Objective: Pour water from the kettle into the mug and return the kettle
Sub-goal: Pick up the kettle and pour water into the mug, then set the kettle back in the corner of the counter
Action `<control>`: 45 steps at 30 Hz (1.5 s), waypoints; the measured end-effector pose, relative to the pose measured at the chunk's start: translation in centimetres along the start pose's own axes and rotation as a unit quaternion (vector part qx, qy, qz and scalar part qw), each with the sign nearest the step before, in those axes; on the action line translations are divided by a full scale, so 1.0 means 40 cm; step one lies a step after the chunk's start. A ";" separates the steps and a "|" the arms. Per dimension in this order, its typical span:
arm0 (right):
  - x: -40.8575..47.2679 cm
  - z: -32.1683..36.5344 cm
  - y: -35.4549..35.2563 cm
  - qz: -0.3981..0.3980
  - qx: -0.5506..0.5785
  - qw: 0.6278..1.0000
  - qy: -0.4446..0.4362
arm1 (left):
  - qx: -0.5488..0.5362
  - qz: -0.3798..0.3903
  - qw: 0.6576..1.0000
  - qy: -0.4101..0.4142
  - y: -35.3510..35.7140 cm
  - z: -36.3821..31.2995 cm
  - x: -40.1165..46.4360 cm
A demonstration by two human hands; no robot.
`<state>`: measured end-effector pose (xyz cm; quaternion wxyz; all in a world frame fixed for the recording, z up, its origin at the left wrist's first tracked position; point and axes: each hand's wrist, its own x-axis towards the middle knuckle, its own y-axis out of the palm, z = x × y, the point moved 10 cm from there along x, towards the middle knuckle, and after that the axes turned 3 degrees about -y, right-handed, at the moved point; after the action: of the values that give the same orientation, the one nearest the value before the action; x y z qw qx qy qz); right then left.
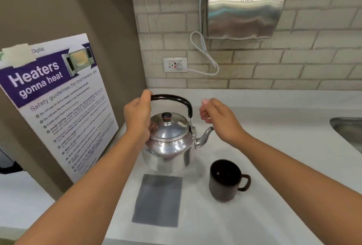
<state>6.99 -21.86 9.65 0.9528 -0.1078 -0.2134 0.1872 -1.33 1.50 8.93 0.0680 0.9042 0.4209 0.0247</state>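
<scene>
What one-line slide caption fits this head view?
Left hand grips the steel kettle's black handle; right hand hovers empty beside the spout, dark mug waiting on the counter.

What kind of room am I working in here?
Probably a shared office pantry or kitchenette: a microwave safety poster on the wall, a steel hand dryer over the white counter, and a sink edge at far right.
</scene>
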 end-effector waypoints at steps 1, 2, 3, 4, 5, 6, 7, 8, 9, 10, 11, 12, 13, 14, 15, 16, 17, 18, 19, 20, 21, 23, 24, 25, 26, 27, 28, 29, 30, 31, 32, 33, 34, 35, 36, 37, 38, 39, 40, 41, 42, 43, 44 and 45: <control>0.028 0.022 0.027 -0.001 -0.002 1.000 -0.023 | -0.005 0.004 1.000 0.004 0.010 0.001 0.023; 0.054 0.039 0.050 -0.007 -0.015 0.999 -0.050 | -0.009 0.009 1.000 0.007 0.019 0.003 0.046; 0.076 0.050 0.069 -0.016 -0.032 0.997 -0.075 | -0.013 0.013 1.000 0.009 0.030 0.008 0.069; 0.096 0.053 0.086 -0.027 -0.049 0.994 -0.095 | -0.017 0.017 1.000 0.010 0.038 0.017 0.093; 0.115 0.046 0.103 -0.034 -0.063 0.992 -0.107 | -0.021 0.019 1.000 0.009 0.045 0.028 0.116; 0.132 0.033 0.119 -0.039 -0.075 0.990 -0.114 | -0.026 0.019 0.999 0.007 0.050 0.041 0.139; 0.148 0.014 0.136 -0.041 -0.087 0.989 -0.117 | -0.032 0.017 0.999 0.004 0.054 0.056 0.161; 0.162 -0.008 0.151 -0.041 -0.099 0.987 -0.117 | -0.036 0.016 0.999 0.000 0.058 0.074 0.182; 0.176 -0.031 0.165 -0.039 -0.110 0.986 -0.115 | -0.040 0.016 0.999 -0.004 0.062 0.091 0.203; 0.188 -0.055 0.177 -0.036 -0.121 0.986 -0.112 | -0.044 0.018 0.999 -0.007 0.067 0.109 0.223; 0.199 -0.079 0.187 -0.033 -0.129 0.985 -0.108 | -0.049 0.023 0.998 -0.010 0.073 0.127 0.241; 0.209 -0.101 0.195 -0.032 -0.134 0.985 -0.105 | -0.052 0.028 0.998 -0.013 0.080 0.143 0.259; 0.217 -0.123 0.200 -0.031 -0.136 0.985 -0.102 | -0.053 0.032 0.998 -0.016 0.087 0.159 0.275; 0.224 -0.143 0.204 -0.031 -0.138 0.985 -0.098 | -0.052 0.034 0.998 -0.020 0.092 0.176 0.289; 0.229 -0.162 0.208 -0.030 -0.140 0.985 -0.094 | -0.049 0.035 0.998 -0.023 0.097 0.191 0.300; 0.235 -0.179 0.213 -0.028 -0.142 0.985 -0.090 | -0.048 0.036 0.998 -0.021 0.101 0.205 0.310; 0.241 -0.195 0.218 -0.023 -0.144 0.986 -0.085 | -0.048 0.036 0.998 -0.019 0.104 0.217 0.317; 0.246 -0.210 0.223 -0.017 -0.146 0.986 -0.079 | -0.049 0.036 0.998 -0.017 0.106 0.229 0.324; 0.254 -0.222 0.228 -0.011 -0.148 0.986 -0.075 | -0.049 0.036 0.998 -0.018 0.107 0.240 0.331; 0.261 -0.232 0.232 -0.005 -0.151 0.986 -0.073 | -0.048 0.035 0.998 -0.020 0.108 0.251 0.337; 0.270 -0.240 0.238 0.000 -0.155 0.985 -0.074 | -0.046 0.033 0.998 -0.023 0.108 0.259 0.344; 0.287 -0.253 0.246 0.010 -0.162 0.984 -0.077 | -0.040 0.034 0.998 -0.022 0.109 0.272 0.358; 0.295 -0.260 0.248 0.012 -0.164 0.983 -0.076 | -0.034 0.035 0.999 -0.021 0.110 0.276 0.365; 0.302 -0.267 0.249 0.012 -0.162 0.984 -0.075 | -0.027 0.035 0.999 -0.020 0.111 0.280 0.369; 0.308 -0.272 0.249 0.010 -0.159 0.984 -0.075 | -0.018 0.036 0.999 -0.018 0.113 0.283 0.373; 0.314 -0.277 0.249 0.008 -0.156 0.985 -0.076 | -0.006 0.037 0.999 -0.010 0.114 0.284 0.375; 0.319 -0.281 0.250 0.006 -0.155 0.985 -0.077 | 0.014 0.039 0.999 0.009 0.115 0.280 0.378; 0.326 -0.286 0.251 0.003 -0.155 0.985 -0.075 | 0.044 0.041 0.997 0.038 0.116 0.272 0.380; 0.334 -0.292 0.250 0.000 -0.156 0.985 -0.069 | 0.082 0.045 0.993 0.068 0.118 0.262 0.382; 0.343 -0.299 0.250 -0.003 -0.160 0.985 -0.061 | 0.125 0.047 0.987 0.093 0.119 0.256 0.386; 0.351 -0.308 0.250 -0.004 -0.167 0.985 -0.051 | 0.166 0.046 0.979 0.110 0.119 0.252 0.394; 0.360 -0.319 0.250 -0.004 -0.177 0.983 -0.040 | 0.203 0.041 0.971 0.122 0.118 0.249 0.405; 0.369 -0.332 0.250 -0.003 -0.189 0.982 -0.027 | 0.238 0.036 0.962 0.127 0.116 0.249 0.420; 0.376 -0.348 0.251 -0.002 -0.203 0.979 -0.010 | 0.269 0.032 0.955 0.124 0.116 0.252 0.436; 0.382 -0.367 0.250 0.000 -0.218 0.976 0.013 | 0.296 0.033 0.948 0.113 0.116 0.259 0.452; 0.387 -0.387 0.251 0.003 -0.232 0.972 0.040 | 0.317 0.039 0.943 0.096 0.119 0.270 0.469; 0.390 -0.408 0.251 0.009 -0.245 0.967 0.068 | 0.337 0.051 0.937 0.078 0.122 0.284 0.484; 0.394 -0.427 0.251 0.015 -0.259 0.961 0.093 | 0.357 0.065 0.930 0.063 0.128 0.299 0.496; 0.396 -0.445 0.250 0.023 -0.270 0.956 0.117 | 0.374 0.080 0.923 0.048 0.133 0.313 0.506; 0.398 -0.460 0.250 0.031 -0.279 0.950 0.138 | 0.390 0.091 0.916 0.033 0.137 0.325 0.514; 0.399 -0.473 0.250 0.041 -0.285 0.945 0.157 | 0.402 0.099 0.910 0.018 0.138 0.336 0.519; 0.400 -0.483 0.250 0.051 -0.290 0.940 0.173 | 0.413 0.106 0.904 0.006 0.139 0.344 0.523; 0.400 -0.490 0.251 0.062 -0.293 0.936 0.186 | 0.422 0.112 0.900 -0.004 0.141 0.350 0.524; 0.400 -0.496 0.253 0.071 -0.294 0.933 0.196 | 0.429 0.117 0.896 -0.013 0.142 0.353 0.525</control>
<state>26.11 -8.73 -4.94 0.8856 -0.4324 -0.0596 0.1587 17.94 12.49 -4.49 -0.3243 0.8887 0.2809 -0.1618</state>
